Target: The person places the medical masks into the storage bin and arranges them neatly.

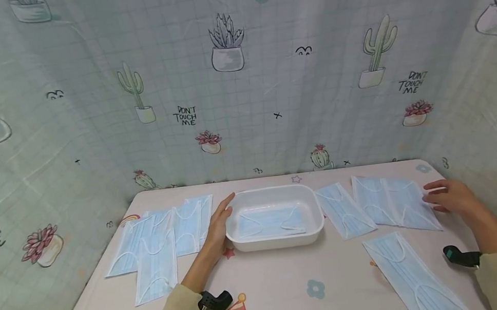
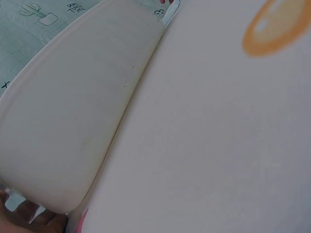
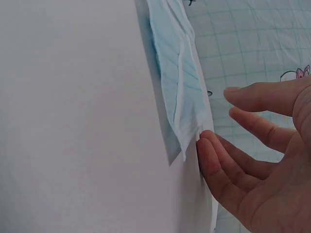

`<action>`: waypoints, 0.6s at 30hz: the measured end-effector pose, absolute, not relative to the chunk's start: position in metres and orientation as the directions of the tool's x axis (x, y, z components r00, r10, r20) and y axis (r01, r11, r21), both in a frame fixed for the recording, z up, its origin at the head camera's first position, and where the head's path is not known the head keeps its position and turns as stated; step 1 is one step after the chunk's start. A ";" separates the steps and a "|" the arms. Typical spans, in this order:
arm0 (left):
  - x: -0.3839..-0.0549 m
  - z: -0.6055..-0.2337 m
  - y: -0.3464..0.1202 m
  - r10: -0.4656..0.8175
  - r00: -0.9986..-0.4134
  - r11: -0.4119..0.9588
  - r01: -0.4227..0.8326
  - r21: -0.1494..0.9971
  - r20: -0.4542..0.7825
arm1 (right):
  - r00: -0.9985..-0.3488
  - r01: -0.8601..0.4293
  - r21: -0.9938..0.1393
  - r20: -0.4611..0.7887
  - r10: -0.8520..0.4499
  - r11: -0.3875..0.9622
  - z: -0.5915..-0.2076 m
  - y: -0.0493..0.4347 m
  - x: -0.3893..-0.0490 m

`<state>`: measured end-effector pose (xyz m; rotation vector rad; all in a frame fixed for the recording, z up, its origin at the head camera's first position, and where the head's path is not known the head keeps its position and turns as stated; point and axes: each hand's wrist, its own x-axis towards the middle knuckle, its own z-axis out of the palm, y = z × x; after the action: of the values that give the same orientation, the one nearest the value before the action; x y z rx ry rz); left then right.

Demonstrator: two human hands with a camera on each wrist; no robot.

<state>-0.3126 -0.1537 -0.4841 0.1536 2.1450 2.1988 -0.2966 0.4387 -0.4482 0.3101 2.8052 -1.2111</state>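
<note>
A white plastic basin (image 1: pixel 278 243) stands mid-table with a pale blue face mask (image 1: pixel 271 223) lying flat inside. My left hand (image 1: pixel 218 226) rests against the basin's left end, its fingers stretched along the wall. In the left wrist view, bent fingers (image 2: pixel 48 219) show beside the basin's corner (image 2: pixel 63 189), partly hidden. At the right, my right hand (image 1: pixel 454 196) is beside the outer edge of a face mask (image 1: pixel 410 202). In the right wrist view, its thumb and fingers are spread apart near the mask's corner (image 3: pixel 182 131), pinching nothing; whether a fingertip touches the mask I cannot tell.
Several overlapping masks (image 1: pixel 155 254) lie left of the basin. On the right, one mask (image 1: pixel 346 210) is close to the basin, and another (image 1: pixel 414 277) lies nearer the front. A patterned curtain (image 1: pixel 242 104) hangs behind and along both sides of the table.
</note>
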 end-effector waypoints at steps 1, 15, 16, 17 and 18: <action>-0.313 -0.484 -0.154 0.121 -0.992 -0.028 0.026 0.999 0.029 | -0.976 0.215 -0.710 -0.145 0.160 0.670 -0.449 0.439 -0.297; -0.312 -0.485 -0.155 0.108 -0.994 -0.013 0.020 1.000 0.021 | -0.965 0.256 -0.657 -0.137 0.222 0.709 -0.451 0.432 -0.295; -0.312 -0.485 -0.155 0.110 -0.994 -0.013 0.019 1.000 0.021 | -0.965 0.256 -0.651 -0.130 0.228 0.714 -0.451 0.432 -0.294; -0.312 -0.486 -0.155 0.115 -0.993 -0.012 0.023 1.000 0.025 | -0.964 0.256 -0.647 -0.122 0.235 0.718 -0.451 0.432 -0.294; -0.312 -0.486 -0.154 0.116 -0.993 -0.010 0.022 1.000 0.023 | -0.964 0.257 -0.642 -0.113 0.243 0.723 -0.452 0.431 -0.293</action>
<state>-0.3119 -0.1543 -0.4857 0.1516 2.1626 2.1812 -0.2931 0.4314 -0.4520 0.4202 2.8965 -1.0840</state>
